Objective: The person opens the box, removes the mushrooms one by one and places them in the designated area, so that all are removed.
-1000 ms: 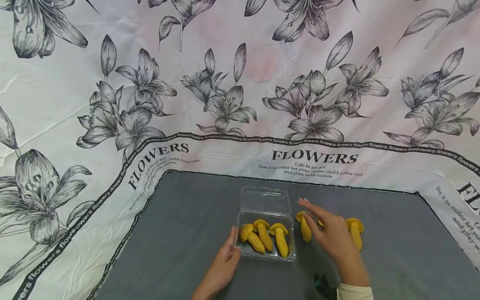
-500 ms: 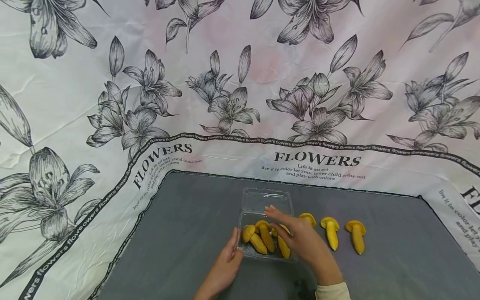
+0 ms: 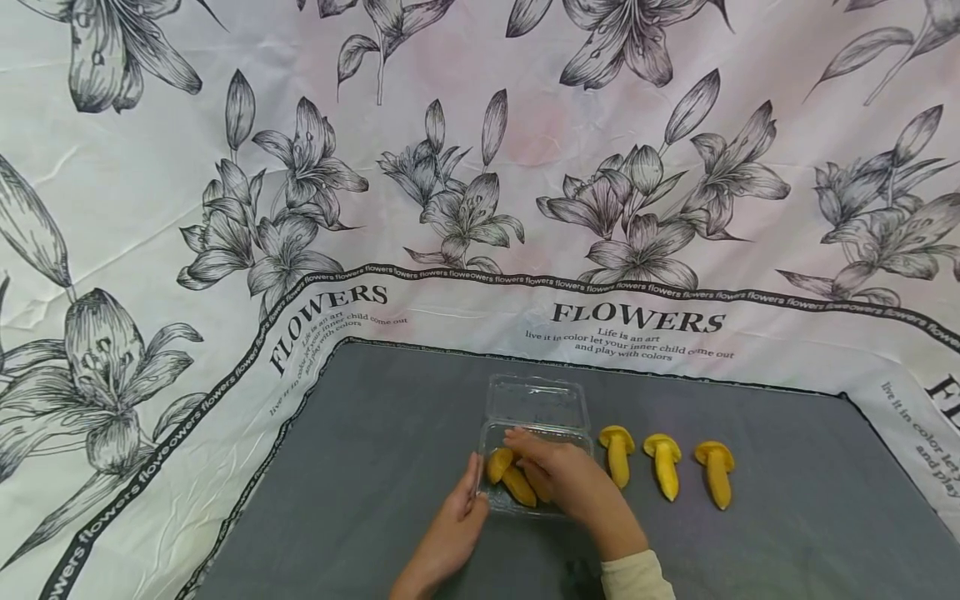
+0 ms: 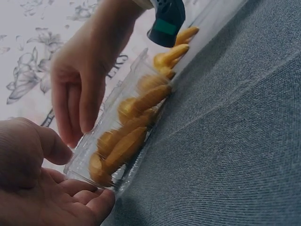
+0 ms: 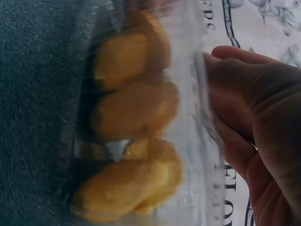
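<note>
A clear plastic clamshell box (image 3: 534, 512) stands on the grey tabletop, its lid (image 3: 538, 402) folded back behind it. Yellow mushrooms lie inside; the leftmost mushroom (image 3: 517, 487) shows beside the right hand, which covers others in the head view. My left hand (image 3: 452, 523) holds the box by its left side, thumb and fingers at the wall. Over the box, my right hand (image 3: 572, 485) reaches down with extended fingers. In the left wrist view that right hand (image 4: 82, 84) has nothing between its fingers, close to the box's upper rim.
Right of the box stand three more yellow mushrooms in a row: a near one (image 3: 618, 458), a middle one (image 3: 664, 468) and a far-right one (image 3: 717, 475). A white flower-printed cloth (image 3: 450, 321) borders the grey surface (image 3: 360, 467) at the back and sides.
My right hand has moved left, from above the loose mushrooms to above the box, uncovering the row on the table. My left hand keeps its place on the box.
</note>
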`<state>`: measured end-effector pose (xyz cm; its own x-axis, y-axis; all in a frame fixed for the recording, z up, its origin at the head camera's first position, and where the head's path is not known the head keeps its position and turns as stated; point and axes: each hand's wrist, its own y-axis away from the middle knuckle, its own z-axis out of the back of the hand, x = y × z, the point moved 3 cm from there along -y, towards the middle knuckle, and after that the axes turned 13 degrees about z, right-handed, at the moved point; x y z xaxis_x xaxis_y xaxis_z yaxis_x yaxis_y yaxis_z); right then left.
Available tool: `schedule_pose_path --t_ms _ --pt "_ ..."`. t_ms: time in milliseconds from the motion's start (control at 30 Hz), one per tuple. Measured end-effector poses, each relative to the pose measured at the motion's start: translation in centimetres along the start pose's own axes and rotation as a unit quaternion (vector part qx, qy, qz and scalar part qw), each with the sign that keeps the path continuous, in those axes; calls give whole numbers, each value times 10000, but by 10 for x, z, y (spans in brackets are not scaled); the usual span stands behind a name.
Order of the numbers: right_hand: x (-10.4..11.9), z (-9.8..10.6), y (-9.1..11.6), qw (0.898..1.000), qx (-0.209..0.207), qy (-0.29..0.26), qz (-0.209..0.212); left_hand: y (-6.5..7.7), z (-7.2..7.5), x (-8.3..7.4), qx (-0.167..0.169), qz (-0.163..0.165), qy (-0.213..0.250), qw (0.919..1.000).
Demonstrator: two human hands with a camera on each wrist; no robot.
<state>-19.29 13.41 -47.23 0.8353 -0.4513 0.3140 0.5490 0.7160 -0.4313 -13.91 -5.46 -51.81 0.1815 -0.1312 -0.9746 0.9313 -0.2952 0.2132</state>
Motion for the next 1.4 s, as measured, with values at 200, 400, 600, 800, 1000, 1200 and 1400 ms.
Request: schedule_pose_path --t_ms 200,400,600,800,1000,1200,1400 --pt "-1 -13 -5 9992 239 329 9 -1 0 0 30 4 7 10000" --pt "-1 -22 -7 9961 479 734 38 -1 0 -2 -1 1 -92 10000" --pt "0 -28 -7 9935 520 1012 41 -1 0 -3 1 34 -104 9999" --pt "-1 -32 -7 9926 476 1110 99 0 0 -3 -35 80 -108 9999" --pt "-2 -31 -6 9938 394 1037 118 0 0 -3 8 119 -91 9999" --pt "-3 -31 -6 9935 243 1094 190 -1 0 -2 -2 108 -182 9998" --pt "-3 -30 -5 9931 69 1137 268 -2 0 -2 -2 90 -191 9998"
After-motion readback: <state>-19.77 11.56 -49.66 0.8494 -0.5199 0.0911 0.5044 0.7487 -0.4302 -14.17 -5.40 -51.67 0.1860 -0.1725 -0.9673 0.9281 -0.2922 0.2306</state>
